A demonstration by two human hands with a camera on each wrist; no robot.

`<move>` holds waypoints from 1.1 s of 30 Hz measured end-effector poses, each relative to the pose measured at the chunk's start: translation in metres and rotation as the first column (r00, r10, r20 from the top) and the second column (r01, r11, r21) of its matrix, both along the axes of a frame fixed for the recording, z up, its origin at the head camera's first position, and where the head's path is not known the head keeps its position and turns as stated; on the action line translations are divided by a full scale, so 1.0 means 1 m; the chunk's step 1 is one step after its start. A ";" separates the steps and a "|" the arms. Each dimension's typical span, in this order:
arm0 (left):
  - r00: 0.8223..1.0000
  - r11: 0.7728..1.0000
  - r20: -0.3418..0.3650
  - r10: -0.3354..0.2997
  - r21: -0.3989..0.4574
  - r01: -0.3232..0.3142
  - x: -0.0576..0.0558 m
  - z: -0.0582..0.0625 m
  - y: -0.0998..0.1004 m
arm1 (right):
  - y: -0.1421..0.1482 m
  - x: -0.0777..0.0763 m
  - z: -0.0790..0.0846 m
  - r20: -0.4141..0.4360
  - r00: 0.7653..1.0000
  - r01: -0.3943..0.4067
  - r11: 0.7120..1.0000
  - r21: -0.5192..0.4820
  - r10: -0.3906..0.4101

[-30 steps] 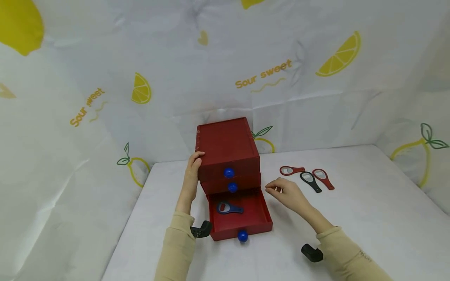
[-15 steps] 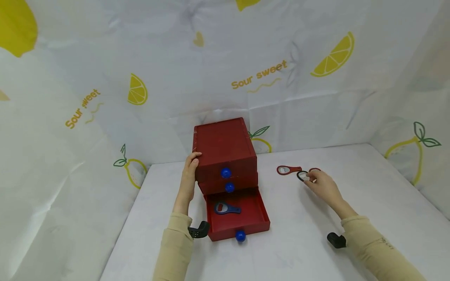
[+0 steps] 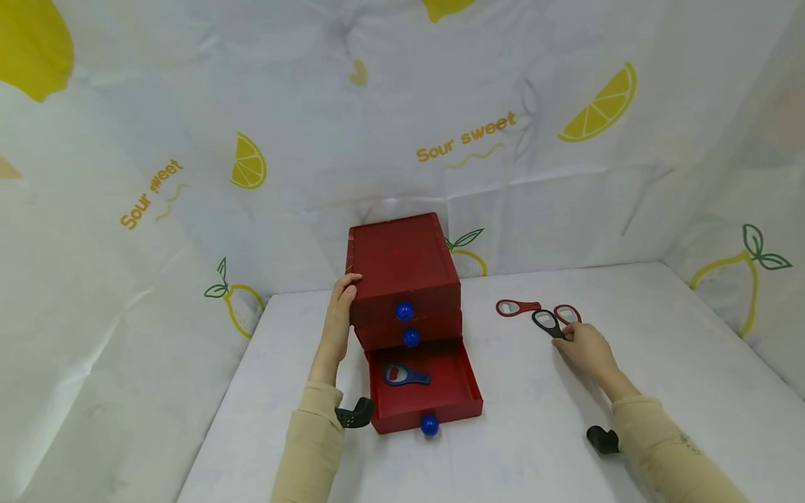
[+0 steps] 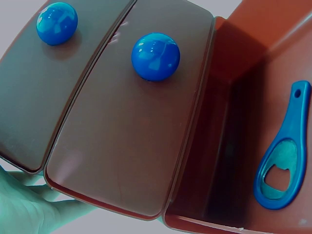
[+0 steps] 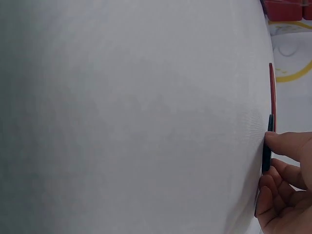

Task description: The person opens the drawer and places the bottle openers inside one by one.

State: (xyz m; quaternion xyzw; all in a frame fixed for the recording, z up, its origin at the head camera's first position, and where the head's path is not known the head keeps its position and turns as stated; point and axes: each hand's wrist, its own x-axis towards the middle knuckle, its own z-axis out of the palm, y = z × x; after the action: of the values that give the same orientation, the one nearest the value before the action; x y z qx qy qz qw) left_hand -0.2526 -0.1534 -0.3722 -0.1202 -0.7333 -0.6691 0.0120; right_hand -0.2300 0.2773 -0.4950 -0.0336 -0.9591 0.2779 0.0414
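Observation:
My left hand point(image 3: 338, 318) rests flat against the left side of a red drawer cabinet point(image 3: 402, 255), its fingertips at the top edge. The lowest drawer point(image 3: 446, 411) is pulled out, and a blue bottle opener point(image 4: 286, 146) lies inside it. Off to the right, my right hand point(image 3: 591, 351) pinches the handle end of a black bottle opener point(image 3: 545, 319) between thumb and fingers; in the right wrist view the opener shows edge-on, low over the white surface. Close by lie two red bottle openers, one on the left point(image 3: 517, 307) and one on the right point(image 3: 567, 314), partly behind the hand.
The cabinet's two upper drawers are closed, each with a blue knob point(image 3: 404, 311) on its front. Behind the white tabletop point(image 3: 516, 447) hangs a white sheet point(image 3: 339, 168) printed with lemons. A black device point(image 3: 604, 440) sits on the right wrist.
My right hand has moved right, from beside the cabinet to the bottle openers, and now pinches the black one by its handle. The left hand has stayed against the cabinet.

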 end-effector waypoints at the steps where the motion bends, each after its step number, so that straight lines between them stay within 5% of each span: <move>1: 1.000 1.000 -0.001 0.000 0.001 0.000 0.000 0.000 0.000 | 0.000 0.000 0.000 -0.002 1.000 0.000 1.000 -0.001 0.000; 15: 1.000 1.000 0.010 0.003 0.006 -0.003 0.001 0.001 0.003 | 0.005 -0.003 0.005 0.056 0.998 0.031 0.999 -0.016 -0.030; 33: 1.000 1.000 0.017 0.015 0.003 -0.015 0.001 0.001 0.003 | -0.027 0.028 0.026 -0.092 0.994 -0.067 0.991 -0.114 0.056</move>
State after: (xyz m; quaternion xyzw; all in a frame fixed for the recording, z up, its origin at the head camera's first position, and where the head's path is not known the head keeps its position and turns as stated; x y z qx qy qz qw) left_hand -0.2512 -0.1509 -0.3713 -0.1092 -0.7331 -0.6713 0.0110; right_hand -0.2020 0.2503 -0.4693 0.0060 -0.9391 0.3358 0.0734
